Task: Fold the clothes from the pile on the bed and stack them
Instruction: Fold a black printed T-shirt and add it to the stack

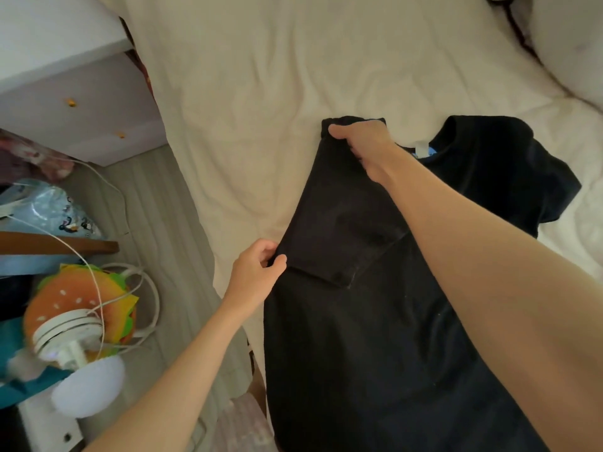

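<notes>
Both hands pinch black shirt (342, 223) edges: left hand (257, 272), right hand (362, 148); bare bed sheet (261, 109) beyond.

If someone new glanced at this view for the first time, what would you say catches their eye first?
First, the black garment spread down the cream bed sheet, gripped at its far end by the right hand and pinched at its left edge by the left hand. Next, a second dark T-shirt lying to its right on the bed. Last, the bright burger-shaped cushion on the floor side at lower left, tangled with white cables.
</notes>
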{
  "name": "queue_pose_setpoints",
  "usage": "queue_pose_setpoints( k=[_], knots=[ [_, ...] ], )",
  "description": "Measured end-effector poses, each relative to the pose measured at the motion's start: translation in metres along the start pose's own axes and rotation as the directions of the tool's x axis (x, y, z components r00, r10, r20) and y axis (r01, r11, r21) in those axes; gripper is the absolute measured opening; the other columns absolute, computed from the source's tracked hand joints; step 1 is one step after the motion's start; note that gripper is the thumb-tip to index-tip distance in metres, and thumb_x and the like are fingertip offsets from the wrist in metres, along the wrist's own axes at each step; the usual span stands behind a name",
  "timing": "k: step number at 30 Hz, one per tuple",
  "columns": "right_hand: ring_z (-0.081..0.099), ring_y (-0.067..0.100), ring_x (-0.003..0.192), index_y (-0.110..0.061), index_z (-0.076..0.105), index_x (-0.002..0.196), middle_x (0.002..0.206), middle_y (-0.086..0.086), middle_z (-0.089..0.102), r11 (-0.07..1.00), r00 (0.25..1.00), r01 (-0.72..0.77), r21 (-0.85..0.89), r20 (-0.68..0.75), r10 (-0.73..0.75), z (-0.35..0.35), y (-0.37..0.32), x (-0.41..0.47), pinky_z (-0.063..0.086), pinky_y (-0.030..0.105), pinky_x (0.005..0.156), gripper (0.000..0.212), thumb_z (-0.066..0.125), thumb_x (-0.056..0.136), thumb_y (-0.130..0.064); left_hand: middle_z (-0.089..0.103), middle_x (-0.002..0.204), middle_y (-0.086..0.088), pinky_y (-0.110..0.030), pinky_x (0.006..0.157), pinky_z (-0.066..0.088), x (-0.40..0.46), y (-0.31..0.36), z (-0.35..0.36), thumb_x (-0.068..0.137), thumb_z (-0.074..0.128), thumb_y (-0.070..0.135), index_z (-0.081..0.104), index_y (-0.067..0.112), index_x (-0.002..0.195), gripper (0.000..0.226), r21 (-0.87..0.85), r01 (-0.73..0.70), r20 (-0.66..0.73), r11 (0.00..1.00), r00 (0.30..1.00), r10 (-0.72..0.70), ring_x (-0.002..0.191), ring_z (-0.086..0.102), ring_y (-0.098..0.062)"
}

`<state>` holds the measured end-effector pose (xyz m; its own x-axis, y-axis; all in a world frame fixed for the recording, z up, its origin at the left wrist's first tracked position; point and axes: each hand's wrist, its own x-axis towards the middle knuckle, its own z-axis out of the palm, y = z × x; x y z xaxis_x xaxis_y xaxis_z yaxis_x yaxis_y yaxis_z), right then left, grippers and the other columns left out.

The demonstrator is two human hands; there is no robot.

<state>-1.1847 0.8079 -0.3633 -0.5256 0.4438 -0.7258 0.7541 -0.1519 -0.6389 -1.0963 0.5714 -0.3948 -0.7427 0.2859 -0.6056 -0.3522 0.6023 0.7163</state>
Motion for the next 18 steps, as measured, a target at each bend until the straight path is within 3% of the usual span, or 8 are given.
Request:
queue_pose_setpoints(
  k=[4,7,9,11,13,16,18],
  knots=[
    [0.059,0.015,0.098,-0.013,0.066,0.109,0.099,-0.002,0.065,0.982,0.986,0.155,-0.103,-0.040,-0.160,0.013,0.014,0.013,0.047,0.030,0.089,0.029,0.065,0.088,-0.033,0.064,0.097,0.010,-0.003,0.061,0.046,0.005,0.001,-0.004,0.091,0.053,0.011,0.057,0.026,0.091,0.015,-0.176,0.101,0.032,0.979,0.995,-0.096,0.086,0.061,0.000],
    [0.060,0.008,0.081,-0.017,0.070,0.093,0.089,-0.003,0.068,0.907,0.966,0.245,-0.344,0.004,-0.259,0.008,0.024,0.012,0.044,0.025,0.074,0.034,0.060,0.086,-0.050,0.063,0.104,0.009,-0.006,0.062,0.047,0.010,-0.004,-0.003,0.094,0.051,0.016,0.056,0.025,0.099,0.012,-0.179,0.157,0.081,0.971,0.986,-0.145,0.092,0.059,-0.002],
    [0.058,0.008,0.079,-0.017,0.068,0.093,0.085,-0.005,0.065,0.815,0.957,0.275,-0.510,0.063,-0.283,0.001,0.030,0.012,0.044,0.025,0.072,0.035,0.062,0.085,-0.051,0.059,0.107,0.012,-0.008,0.067,0.045,0.011,-0.009,-0.003,0.093,0.054,0.028,0.052,0.026,0.106,0.013,-0.151,0.193,0.128,0.969,0.976,-0.174,0.098,0.057,-0.003],
    [0.059,0.009,0.086,-0.016,0.068,0.103,0.093,-0.004,0.065,0.827,0.955,0.295,-0.479,0.112,-0.276,-0.005,0.034,0.010,0.045,0.020,0.075,0.030,0.064,0.087,-0.040,0.057,0.104,0.017,-0.007,0.066,0.044,0.011,-0.013,-0.004,0.088,0.060,0.039,0.050,0.028,0.109,0.026,-0.108,0.220,0.191,0.970,0.962,-0.196,0.095,0.056,0.000],
    [0.059,0.004,0.083,-0.015,0.069,0.105,0.094,-0.004,0.067,0.827,0.922,0.367,-0.425,0.053,-0.383,-0.011,0.037,0.003,0.040,0.010,0.069,0.024,0.059,0.092,-0.032,0.055,0.108,0.014,-0.014,0.076,0.045,0.012,-0.012,-0.004,0.086,0.064,0.038,0.049,0.024,0.116,0.037,0.022,0.232,0.244,0.973,0.942,-0.230,0.097,0.054,-0.004],
    [0.060,0.014,0.089,-0.010,0.067,0.107,0.098,0.003,0.068,0.672,0.778,0.468,-0.575,-0.092,-0.621,-0.034,0.047,-0.008,0.045,0.023,0.080,0.025,0.048,0.097,-0.024,0.048,0.116,0.007,-0.027,0.087,0.045,0.011,-0.007,-0.003,0.087,0.062,0.018,0.044,0.019,0.124,0.041,0.259,0.148,0.182,0.954,0.963,-0.199,0.105,0.051,-0.012],
    [0.057,0.025,0.105,-0.010,0.064,0.113,0.110,0.009,0.066,0.534,0.736,0.380,-0.755,-0.103,-0.669,-0.062,0.058,-0.006,0.042,0.038,0.091,0.029,0.044,0.098,-0.023,0.045,0.116,0.006,-0.034,0.093,0.047,0.007,0.002,-0.002,0.085,0.058,0.007,0.045,0.019,0.123,0.042,0.332,0.028,0.018,0.943,0.999,-0.037,0.108,0.051,-0.016]
  ],
)
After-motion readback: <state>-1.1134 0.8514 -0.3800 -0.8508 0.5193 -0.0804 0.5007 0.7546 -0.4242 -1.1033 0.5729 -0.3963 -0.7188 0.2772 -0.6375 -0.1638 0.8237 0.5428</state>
